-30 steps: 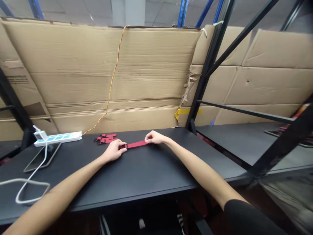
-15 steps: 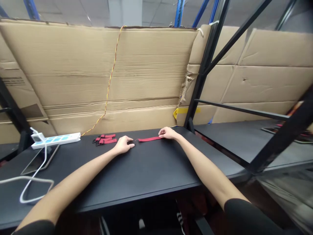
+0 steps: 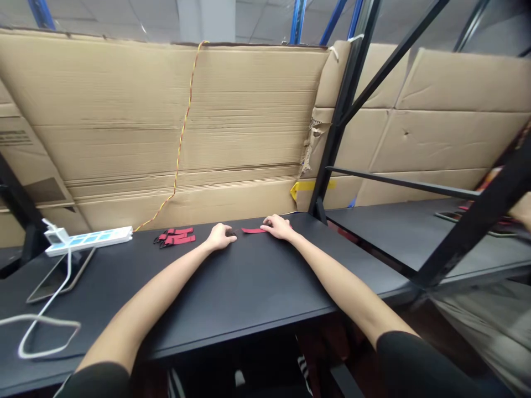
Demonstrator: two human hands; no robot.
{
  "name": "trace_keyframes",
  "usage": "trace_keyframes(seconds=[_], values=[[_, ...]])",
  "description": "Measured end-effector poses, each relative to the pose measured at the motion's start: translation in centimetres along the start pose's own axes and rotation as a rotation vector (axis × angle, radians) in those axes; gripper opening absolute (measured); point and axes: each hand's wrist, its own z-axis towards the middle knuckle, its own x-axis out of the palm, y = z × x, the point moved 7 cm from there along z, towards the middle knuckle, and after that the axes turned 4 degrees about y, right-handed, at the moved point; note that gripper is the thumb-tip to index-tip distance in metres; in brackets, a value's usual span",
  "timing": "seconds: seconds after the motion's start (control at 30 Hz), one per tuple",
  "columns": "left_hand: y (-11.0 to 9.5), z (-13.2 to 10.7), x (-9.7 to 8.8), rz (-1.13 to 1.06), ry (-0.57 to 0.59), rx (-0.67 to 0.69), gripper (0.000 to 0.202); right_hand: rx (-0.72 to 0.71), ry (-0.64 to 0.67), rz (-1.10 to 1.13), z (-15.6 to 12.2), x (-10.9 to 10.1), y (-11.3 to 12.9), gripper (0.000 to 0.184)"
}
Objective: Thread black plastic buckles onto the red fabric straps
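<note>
Far to the left of the red strap [image 3: 253, 230], a tablet [image 3: 62, 275] lies flat on the black table [image 3: 249, 282], with a white cable [image 3: 41, 342] looping across the table's near edge and up to a white power strip [image 3: 89, 239] with blue switches, which sits just behind the tablet. Nearer the strap, and just left of your left hand, lies a small bundle of red straps with black clips [image 3: 175, 236].

Your left hand [image 3: 219, 237] rests at the strap's left end, fingertips reaching a dark clip (too small to make out clearly). Your right hand [image 3: 277, 226] lies over the strap's right end, fingers touching it. Your hands are apart, with the visible stretch of strap flat on the table between them; you can't tell from this view whether either hand is gripping it or just resting on it.

Behind the strap stands a wall of cardboard sheets [image 3: 166, 110], with a yellow-and-red wire [image 3: 179, 149] running down it to the left. To the strap's right, a strip of yellow tape [image 3: 309, 188] marks the cardboard beside a black metal upright [image 3: 334, 149], and past that sits a second black table [image 3: 373, 237].
</note>
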Motion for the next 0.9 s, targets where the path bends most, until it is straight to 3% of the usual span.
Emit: trace_keyframes(seconds=[0.07, 0.2, 0.37, 0.53, 0.7, 0.8, 0.9], values=[[0.1, -1.1, -1.0, 0.066, -0.055, 0.032, 0.041, -0.026, -0.04, -0.003, -0.1, -0.3, 0.5, 0.035], [1.1, -4.7, -3.4, 0.4, -0.132, 0.124, 0.024, -0.091, -0.12, -0.021, -0.4, -0.7, 3.0, 0.041], [4.5, -8.8, -5.6, 0.716, -0.102, -0.094, 0.036, -0.223, -0.135, -0.069, -1.0, -0.6, 6.8, 0.043], [6.6, -11.0, -6.6, 0.741, -0.009, -0.324, 0.031, -0.36, -0.152, -0.084, -2.0, -0.7, 10.3, 0.039], [5.4, -11.2, -5.7, 0.615, 0.081, -0.122, 0.044, -0.499, -0.113, -0.022, -3.8, -0.6, 14.5, 0.037], [3.7, -11.2, -5.0, 0.485, 0.029, 0.035, 0.05, -0.574, -0.056, 0.07, -5.3, -0.3, 17.1, 0.036], [2.2, -11.1, -4.7, 0.391, -0.056, 0.134, 0.045, -0.619, -0.005, 0.141, -6.3, 0.6, 19.0, 0.036]])
